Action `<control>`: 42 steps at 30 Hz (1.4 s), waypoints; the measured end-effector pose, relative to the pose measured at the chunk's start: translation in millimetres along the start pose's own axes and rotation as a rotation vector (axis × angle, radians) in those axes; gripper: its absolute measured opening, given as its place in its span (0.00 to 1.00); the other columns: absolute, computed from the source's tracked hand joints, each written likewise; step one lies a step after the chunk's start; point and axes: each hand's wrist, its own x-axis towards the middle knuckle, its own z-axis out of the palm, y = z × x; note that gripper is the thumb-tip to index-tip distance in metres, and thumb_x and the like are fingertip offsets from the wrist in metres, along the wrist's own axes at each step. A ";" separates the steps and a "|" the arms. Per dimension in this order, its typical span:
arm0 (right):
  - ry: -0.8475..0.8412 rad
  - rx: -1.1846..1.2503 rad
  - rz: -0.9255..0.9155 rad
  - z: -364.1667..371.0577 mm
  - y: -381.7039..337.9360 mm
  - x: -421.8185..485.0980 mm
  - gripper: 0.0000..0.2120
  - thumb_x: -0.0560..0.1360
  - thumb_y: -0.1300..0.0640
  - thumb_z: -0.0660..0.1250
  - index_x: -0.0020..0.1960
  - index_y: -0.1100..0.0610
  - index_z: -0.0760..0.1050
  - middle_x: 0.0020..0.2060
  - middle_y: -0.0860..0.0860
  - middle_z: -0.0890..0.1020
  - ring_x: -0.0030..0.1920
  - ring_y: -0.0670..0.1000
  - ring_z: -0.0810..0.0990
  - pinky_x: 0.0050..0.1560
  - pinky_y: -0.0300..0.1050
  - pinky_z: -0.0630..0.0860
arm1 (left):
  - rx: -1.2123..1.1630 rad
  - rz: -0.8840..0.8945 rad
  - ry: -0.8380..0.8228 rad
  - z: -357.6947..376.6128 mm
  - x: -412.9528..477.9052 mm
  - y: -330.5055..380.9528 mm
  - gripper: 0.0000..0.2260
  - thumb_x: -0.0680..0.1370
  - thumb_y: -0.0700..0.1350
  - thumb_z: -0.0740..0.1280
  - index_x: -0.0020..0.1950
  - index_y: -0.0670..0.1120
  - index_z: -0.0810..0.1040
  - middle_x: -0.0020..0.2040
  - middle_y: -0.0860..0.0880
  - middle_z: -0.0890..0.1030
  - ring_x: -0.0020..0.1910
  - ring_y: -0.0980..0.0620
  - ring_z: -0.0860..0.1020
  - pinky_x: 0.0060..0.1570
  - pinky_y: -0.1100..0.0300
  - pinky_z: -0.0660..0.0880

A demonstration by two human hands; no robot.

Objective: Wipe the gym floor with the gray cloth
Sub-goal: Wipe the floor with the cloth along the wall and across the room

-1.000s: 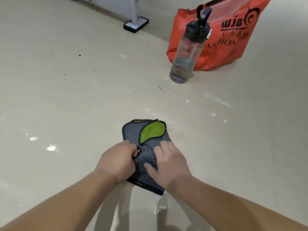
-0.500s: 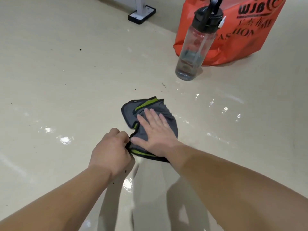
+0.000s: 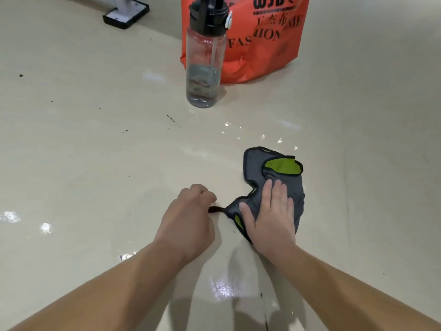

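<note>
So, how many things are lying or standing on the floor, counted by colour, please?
Gray: 1, the gray cloth with green patches
Orange: 1, the shopping bag
Clear: 1, the water bottle with a black lid
Black and white: 1, the foot of a metal frame
Total: 4

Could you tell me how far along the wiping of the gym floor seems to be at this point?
Under way, not finished. The right hand lies flat on the gray cloth, pressing it to the floor, while the left hand pinches its black loop. Wet glints remain beyond the cloth, and dark specks lie near the water bottle, so that area looks still to do.
</note>
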 end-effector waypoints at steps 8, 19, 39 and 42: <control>-0.089 -0.032 -0.334 11.0 -34.9 -83.6 0.43 0.80 0.31 0.51 0.82 0.62 0.55 0.82 0.63 0.51 0.83 0.62 0.46 0.77 0.66 0.51 | 0.115 0.065 -0.109 9.8 1.0 16.2 0.22 0.68 0.42 0.54 0.58 0.48 0.78 0.61 0.52 0.74 0.62 0.47 0.72 0.60 0.54 0.73; -0.279 -0.077 0.058 -32.3 85.1 16.5 0.43 0.76 0.25 0.40 0.83 0.45 0.34 0.82 0.50 0.33 0.80 0.49 0.29 0.80 0.55 0.33 | 0.079 0.110 -0.162 14.7 -3.8 26.0 0.27 0.76 0.37 0.59 0.75 0.51 0.68 0.81 0.50 0.58 0.78 0.51 0.59 0.75 0.62 0.58; -0.123 0.006 -0.361 31.2 -182.3 -175.9 0.42 0.76 0.37 0.56 0.80 0.63 0.59 0.80 0.68 0.55 0.80 0.70 0.52 0.75 0.73 0.56 | 0.118 -0.160 -0.086 -56.0 -100.2 -83.2 0.21 0.70 0.43 0.57 0.60 0.46 0.77 0.64 0.48 0.72 0.64 0.44 0.72 0.61 0.52 0.73; -0.177 0.012 -0.569 35.6 -230.2 -186.8 0.41 0.76 0.37 0.51 0.81 0.61 0.57 0.81 0.66 0.50 0.82 0.67 0.46 0.77 0.71 0.54 | 0.010 -0.365 0.081 -76.3 -133.9 -112.7 0.21 0.75 0.42 0.64 0.68 0.51 0.74 0.77 0.50 0.64 0.75 0.48 0.63 0.71 0.57 0.65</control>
